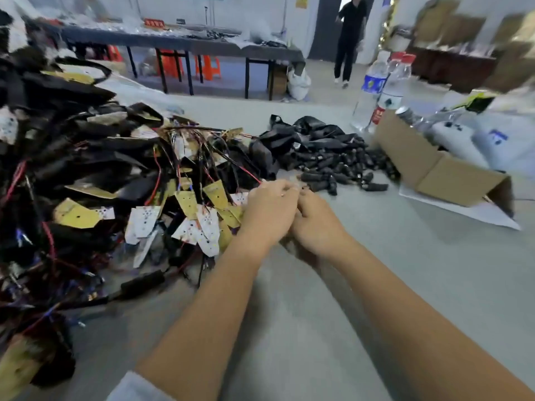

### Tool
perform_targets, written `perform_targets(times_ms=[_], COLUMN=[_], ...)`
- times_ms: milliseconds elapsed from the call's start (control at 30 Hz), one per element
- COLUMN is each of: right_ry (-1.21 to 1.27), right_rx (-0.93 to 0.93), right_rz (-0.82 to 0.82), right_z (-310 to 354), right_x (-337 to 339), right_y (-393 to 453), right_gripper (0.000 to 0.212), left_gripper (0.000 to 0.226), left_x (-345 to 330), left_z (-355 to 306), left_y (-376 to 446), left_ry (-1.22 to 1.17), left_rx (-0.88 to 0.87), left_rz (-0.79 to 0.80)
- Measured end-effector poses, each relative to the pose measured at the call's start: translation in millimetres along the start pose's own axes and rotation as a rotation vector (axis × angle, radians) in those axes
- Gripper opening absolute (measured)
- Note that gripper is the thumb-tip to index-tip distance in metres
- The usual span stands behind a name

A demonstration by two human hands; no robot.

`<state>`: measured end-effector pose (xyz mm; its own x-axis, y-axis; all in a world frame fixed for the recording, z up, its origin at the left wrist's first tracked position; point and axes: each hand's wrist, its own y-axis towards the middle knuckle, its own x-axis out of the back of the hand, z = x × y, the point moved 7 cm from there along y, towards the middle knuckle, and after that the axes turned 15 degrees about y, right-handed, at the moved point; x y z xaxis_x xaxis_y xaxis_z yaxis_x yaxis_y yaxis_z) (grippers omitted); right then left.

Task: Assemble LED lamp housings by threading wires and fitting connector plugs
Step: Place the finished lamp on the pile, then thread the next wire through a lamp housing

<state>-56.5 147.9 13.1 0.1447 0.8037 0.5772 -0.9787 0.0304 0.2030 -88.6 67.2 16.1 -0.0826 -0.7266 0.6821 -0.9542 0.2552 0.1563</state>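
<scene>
A big heap of black lamp housings with red and black wires and yellow and white LED boards (188, 202) covers the left of the grey table. Loose black connector plugs (344, 166) lie in a pile at the centre back. My left hand (267, 211) and my right hand (314, 224) meet at the heap's right edge, fingers curled. A thin red wire (249, 173) runs from the heap to my left fingertips, which seem to pinch it. What my right hand holds is hidden by blur and by the hand itself.
An open cardboard box (434, 169) lies on white paper at the right. Two water bottles (382, 88) stand behind it, with white bags (474, 137) beyond. A person (350, 39) stands in the far doorway behind a long dark table (185, 43).
</scene>
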Motion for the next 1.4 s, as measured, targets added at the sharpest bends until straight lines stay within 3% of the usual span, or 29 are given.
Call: perform_targets(times_ms=[67,100,233,300,400,567,633,800,933,1133,1200,1267,1333,1400], right_ry=[-0.201,-0.264,-0.413,-0.495,-0.441,-0.37,-0.193,0.508,1.052,1.728,1.901,1.973,1.882,1.692], right_rx=[-0.016,-0.025,0.037,0.074,0.115,0.211,0.242,0.015,-0.082,-0.27,-0.222,-0.108,-0.046,-0.057], right_rz=[0.096,0.136,0.187,0.198,0.124,-0.021,-0.162,-0.407,-0.498,-0.71,-0.69,-0.541,-0.391,-0.325], right_z=[-14,-18,-17,-13,-9,-3,0,-16,-32,-65,-67,-60,-51,-43], right_x=[-7,-13,-36,-44,-40,-27,-12,15,36,48,50,53,53,47], right_y=[2,4,19,25,26,15,7,-8,-10,-16,-16,-11,-7,-4], right_gripper=[0.067,0.071,0.059,0.061,0.056,0.039,0.027,0.024,0.031,0.015,0.006,0.027,0.04,0.037], left_gripper=[0.024,0.024,0.025,0.025,0.028,0.038,0.044,0.075,0.056,0.035,0.026,0.022,0.022,0.022], left_x=[-8,-6,7,8,8,18,23,21,16,20,19,18,15,13], left_z=[9,12,19,20,25,38,36,22,15,8,5,2,-2,-8], left_y=[-4,-4,-2,-3,-3,1,1,-3,-8,-12,-11,-13,-17,-21], left_ry=[-0.099,-0.128,-0.231,-0.173,-0.077,-0.271,-0.246,0.141,0.374,0.549,0.557,0.456,0.378,0.384], left_rx=[0.037,0.047,0.068,0.047,0.016,0.081,0.023,-0.165,-0.241,-0.242,-0.268,-0.297,-0.314,-0.368], left_rz=[-0.015,-0.041,-0.152,-0.157,-0.158,-0.211,-0.268,-0.293,-0.287,-0.374,-0.336,-0.289,-0.254,-0.258])
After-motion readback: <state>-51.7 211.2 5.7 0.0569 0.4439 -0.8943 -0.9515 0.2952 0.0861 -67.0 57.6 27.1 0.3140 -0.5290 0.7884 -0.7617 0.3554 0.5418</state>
